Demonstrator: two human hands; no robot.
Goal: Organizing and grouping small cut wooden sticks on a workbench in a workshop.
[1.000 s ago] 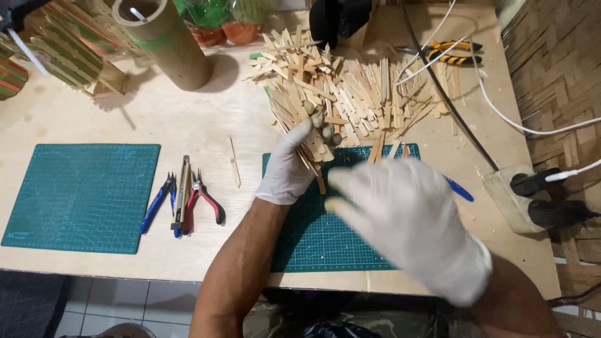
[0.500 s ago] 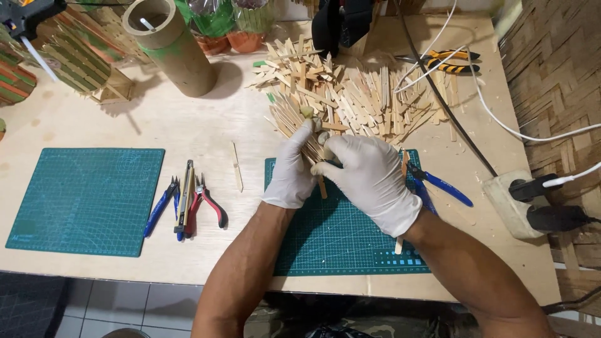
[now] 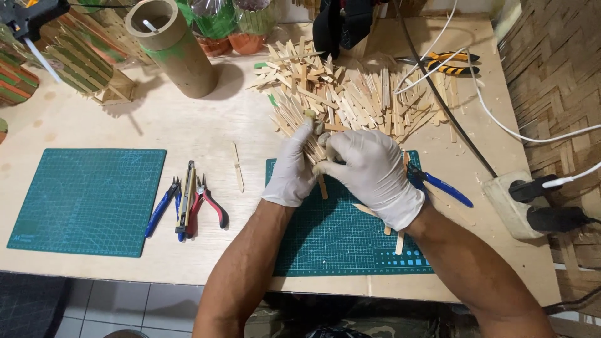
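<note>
Two pliers (image 3: 188,201) lying btwn the left cutting mat (image 3: 87,200) & a lone stick (image 3: 237,166); cardboard tube (image 3: 172,47) standing behind.

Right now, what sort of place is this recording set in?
Most likely a home craft workbench. A heap of flat wooden craft sticks covers the tabletop, green cutting mats lie on it, and small pliers and cutters sit between them. Both gloved hands, left hand and right hand, grip a bundle of sticks.

Gloved left hand (image 3: 293,170) and right hand (image 3: 369,172) meet, fingers curled.

no packages, labels, signs or screens in view
</note>
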